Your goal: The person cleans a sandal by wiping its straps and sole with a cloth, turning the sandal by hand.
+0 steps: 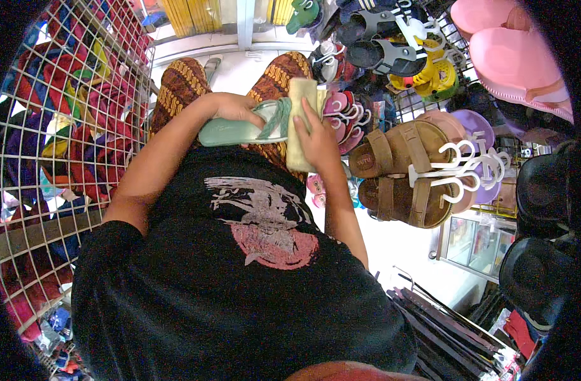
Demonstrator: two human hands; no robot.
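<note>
Over my lap, a pale green sandal (222,132) with crossed green straps lies level, its sole pointing left. My left hand (238,108) grips it from above, with the thumb at the strap. A folded pale yellow cloth (300,155) stands upright against the sandal's right end and hides that end. On the cloth's right side is my right hand (319,138), its fingers laid across the cloth and holding it to the sandal. My legs, in brown patterned trousers (184,79), are below the sandal.
A wire grid (68,127) with colourful goods behind it rises on my left. Close on my right hang brown sandals (401,149) on white hooks, with pink sandals (512,57) and black footwear (541,190) farther out. Dark belts (430,324) hang at lower right.
</note>
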